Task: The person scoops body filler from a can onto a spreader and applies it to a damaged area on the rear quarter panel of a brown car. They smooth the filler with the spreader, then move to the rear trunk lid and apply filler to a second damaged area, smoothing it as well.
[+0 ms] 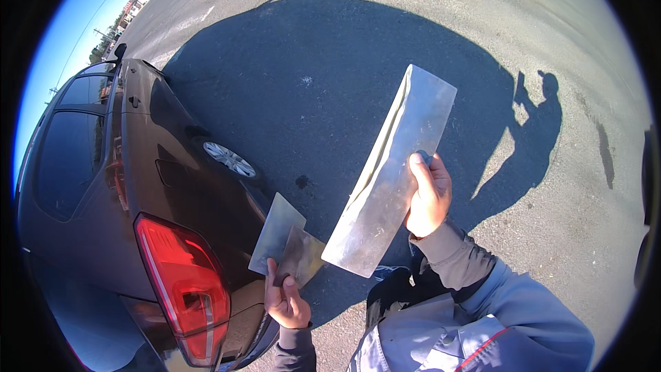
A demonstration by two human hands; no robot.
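My right hand is closed on a long, flat, shiny metal plate, thumb on its face near the right edge. A pale, uneven strip like putty runs along the plate's left edge. Lower and to the left, my left hand pinches thin, flat scraper blades together. One is a pale greyish blade; over it lies a smaller, darker metal blade. Their corners fan out, and the right one comes close to the plate's lower corner. I cannot tell how many blades there are.
A dark brown car stands close on my left, its red tail light beside my left hand and its rear wheel further ahead. Asphalt spreads around, with the car's shadow and a person's shadow on it.
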